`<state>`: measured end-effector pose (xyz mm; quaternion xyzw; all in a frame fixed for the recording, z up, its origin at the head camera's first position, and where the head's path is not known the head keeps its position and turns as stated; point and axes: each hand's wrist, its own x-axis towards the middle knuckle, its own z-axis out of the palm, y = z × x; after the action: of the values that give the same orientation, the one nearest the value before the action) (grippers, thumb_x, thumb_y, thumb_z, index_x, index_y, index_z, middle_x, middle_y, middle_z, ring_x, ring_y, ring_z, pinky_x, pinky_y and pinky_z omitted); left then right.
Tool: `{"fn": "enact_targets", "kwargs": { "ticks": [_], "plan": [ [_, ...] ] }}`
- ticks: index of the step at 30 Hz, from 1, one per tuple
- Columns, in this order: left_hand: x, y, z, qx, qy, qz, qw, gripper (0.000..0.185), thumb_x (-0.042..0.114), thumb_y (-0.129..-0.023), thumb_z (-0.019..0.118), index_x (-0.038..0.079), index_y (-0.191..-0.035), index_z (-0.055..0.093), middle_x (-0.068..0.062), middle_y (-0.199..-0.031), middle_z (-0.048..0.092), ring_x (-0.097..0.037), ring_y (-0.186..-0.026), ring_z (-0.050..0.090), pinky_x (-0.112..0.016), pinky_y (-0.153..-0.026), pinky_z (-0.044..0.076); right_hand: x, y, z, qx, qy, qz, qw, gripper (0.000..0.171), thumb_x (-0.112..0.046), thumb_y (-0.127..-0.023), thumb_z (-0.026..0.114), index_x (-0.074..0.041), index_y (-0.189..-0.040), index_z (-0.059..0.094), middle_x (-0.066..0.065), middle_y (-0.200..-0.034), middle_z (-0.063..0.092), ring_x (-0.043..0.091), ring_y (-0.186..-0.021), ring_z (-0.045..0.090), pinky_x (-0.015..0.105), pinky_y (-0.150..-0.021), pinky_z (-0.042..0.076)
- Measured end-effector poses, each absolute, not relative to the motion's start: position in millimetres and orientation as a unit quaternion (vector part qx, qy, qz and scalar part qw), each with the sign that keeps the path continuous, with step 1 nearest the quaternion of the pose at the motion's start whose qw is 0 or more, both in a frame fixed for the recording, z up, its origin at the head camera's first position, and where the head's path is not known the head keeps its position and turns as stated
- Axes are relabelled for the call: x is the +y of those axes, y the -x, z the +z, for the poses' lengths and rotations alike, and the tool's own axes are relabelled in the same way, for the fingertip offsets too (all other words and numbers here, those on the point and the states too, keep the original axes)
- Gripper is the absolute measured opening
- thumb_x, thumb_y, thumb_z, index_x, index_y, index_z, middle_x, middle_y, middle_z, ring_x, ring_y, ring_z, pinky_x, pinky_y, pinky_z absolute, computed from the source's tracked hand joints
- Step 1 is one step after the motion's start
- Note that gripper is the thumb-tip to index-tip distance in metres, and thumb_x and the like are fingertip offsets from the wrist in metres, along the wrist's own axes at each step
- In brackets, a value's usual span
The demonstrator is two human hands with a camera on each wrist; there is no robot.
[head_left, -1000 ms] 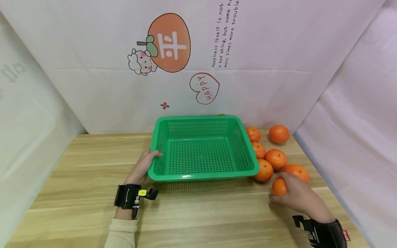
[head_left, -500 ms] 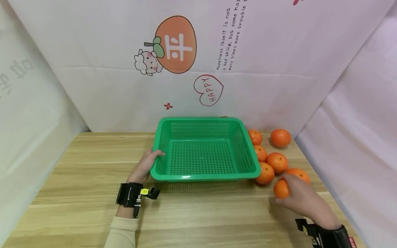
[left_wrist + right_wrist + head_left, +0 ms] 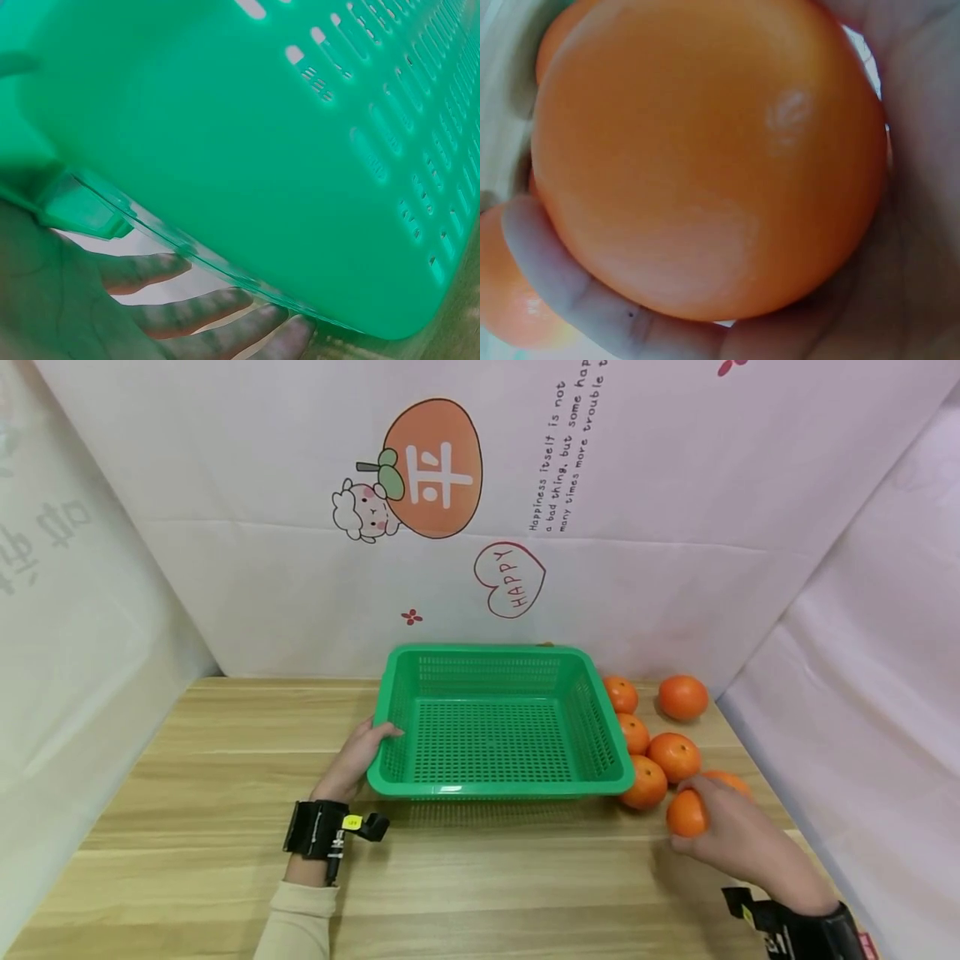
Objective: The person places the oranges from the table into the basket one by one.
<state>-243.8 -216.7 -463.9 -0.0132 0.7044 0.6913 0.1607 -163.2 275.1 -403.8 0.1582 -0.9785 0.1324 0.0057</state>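
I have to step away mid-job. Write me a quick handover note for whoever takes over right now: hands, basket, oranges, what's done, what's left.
Left hand: grips the left rim of the green basket, fingers under the lip, thumb on top.
Right hand: its grip is closed round one orange, near the table to the right of the basket.
Basket: on the table, nothing inside.
Other oranges: five loose ones by the basket's right side, the nearest close against its front right corner; one more peeks from behind the back rim.
Done: one orange in hand.
Left: likely that orange and the rest go into the basket; none is in yet.
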Motion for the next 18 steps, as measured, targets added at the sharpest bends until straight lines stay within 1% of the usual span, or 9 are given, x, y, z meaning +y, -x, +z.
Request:
{"fn": "enact_targets", "kwargs": {
  "ticks": [2, 3, 4, 6, 9, 11, 14, 16, 18],
  "plan": [
    [-217, 244, -464, 0.705, 0.014, 0.69, 0.162, 0.066, 0.023, -0.105, 0.044, 0.013, -0.167, 0.026, -0.029, -0.151, 0.054, -0.028, -0.122, 0.068, -0.037, -0.096, 0.061, 273, 164, -401, -0.977, -0.17, 0.13, 0.018, 0.033, -0.018, -0.068, 0.083, -0.018, -0.095, 0.065, -0.009, -0.079, 0.058, 0.008, -0.073, 0.049, 0.027, -0.066, 0.042],
    [-217, 244, -464, 0.704, 0.013, 0.691, 0.163, 0.066, 0.023, -0.105, 0.044, 0.013, -0.167, 0.026, -0.029, -0.151, 0.053, -0.028, -0.122, 0.068, -0.037, -0.097, 0.061, 272, 166, -401, -0.973, -0.193, 0.122, 0.036, 0.031, -0.014, -0.068, 0.079, -0.02, -0.094, 0.064, -0.012, -0.078, 0.055, 0.006, -0.071, 0.047, 0.025, -0.065, 0.04],
    [-217, 244, -464, 0.705, 0.013, 0.691, 0.162, 0.066, 0.023, -0.105, 0.044, 0.013, -0.167, 0.026, -0.029, -0.151, 0.053, -0.028, -0.122, 0.068, -0.037, -0.097, 0.061, 272, 170, -401, -0.967, -0.238, 0.072, 0.055, 0.025, -0.01, -0.072, 0.07, -0.018, -0.096, 0.065, -0.009, -0.078, 0.056, 0.007, -0.072, 0.048, 0.025, -0.066, 0.041],
    [-217, 244, -464, 0.704, 0.014, 0.691, 0.161, 0.065, 0.023, -0.105, 0.044, 0.012, -0.167, 0.026, -0.029, -0.151, 0.053, -0.029, -0.124, 0.067, -0.037, -0.097, 0.06, 271, 174, -401, -0.955, -0.281, 0.032, 0.084, 0.028, -0.009, -0.074, 0.064, -0.013, -0.102, 0.064, -0.007, -0.087, 0.058, 0.008, -0.078, 0.05, 0.024, -0.07, 0.042],
    [-217, 244, -463, 0.702, 0.013, 0.694, 0.159, 0.065, 0.023, -0.105, 0.044, 0.011, -0.166, 0.027, -0.029, -0.152, 0.052, -0.031, -0.126, 0.065, -0.037, -0.098, 0.06, 269, 179, -400, -0.931, -0.337, -0.022, 0.138, 0.046, -0.007, -0.073, 0.054, -0.011, -0.118, 0.064, -0.007, -0.1, 0.061, 0.008, -0.089, 0.051, 0.024, -0.077, 0.044],
    [-216, 245, -463, 0.702, 0.013, 0.694, 0.159, 0.065, 0.023, -0.105, 0.044, 0.011, -0.166, 0.027, -0.029, -0.152, 0.052, -0.031, -0.127, 0.065, -0.037, -0.098, 0.059, 268, 176, -398, -0.951, -0.289, 0.049, 0.101, 0.041, -0.011, -0.074, 0.067, -0.014, -0.115, 0.064, -0.012, -0.096, 0.061, 0.004, -0.085, 0.051, 0.023, -0.072, 0.042],
    [-216, 245, -464, 0.702, 0.012, 0.694, 0.161, 0.065, 0.022, -0.105, 0.044, 0.011, -0.167, 0.026, -0.028, -0.153, 0.051, -0.032, -0.128, 0.064, -0.037, -0.099, 0.06, 265, 176, -396, -0.957, -0.259, 0.105, 0.079, 0.05, -0.01, -0.067, 0.075, -0.014, -0.115, 0.064, -0.011, -0.097, 0.062, 0.004, -0.086, 0.051, 0.024, -0.072, 0.043],
    [-217, 245, -464, 0.701, 0.012, 0.694, 0.162, 0.065, 0.023, -0.105, 0.044, 0.011, -0.167, 0.026, -0.028, -0.153, 0.051, -0.032, -0.128, 0.064, -0.037, -0.099, 0.06, 263, 178, -394, -0.954, -0.262, 0.113, 0.089, 0.049, -0.009, -0.064, 0.077, -0.013, -0.111, 0.064, -0.011, -0.092, 0.059, 0.006, -0.084, 0.05, 0.024, -0.072, 0.042],
    [-217, 245, -464, 0.701, 0.011, 0.695, 0.163, 0.065, 0.023, -0.105, 0.044, 0.012, -0.167, 0.026, -0.028, -0.153, 0.051, -0.032, -0.128, 0.064, -0.037, -0.098, 0.06, 259, 182, -392, -0.947, -0.283, 0.105, 0.107, 0.048, -0.005, -0.061, 0.071, -0.012, -0.108, 0.064, -0.01, -0.088, 0.057, 0.008, -0.083, 0.05, 0.024, -0.073, 0.042]
  ]
}}
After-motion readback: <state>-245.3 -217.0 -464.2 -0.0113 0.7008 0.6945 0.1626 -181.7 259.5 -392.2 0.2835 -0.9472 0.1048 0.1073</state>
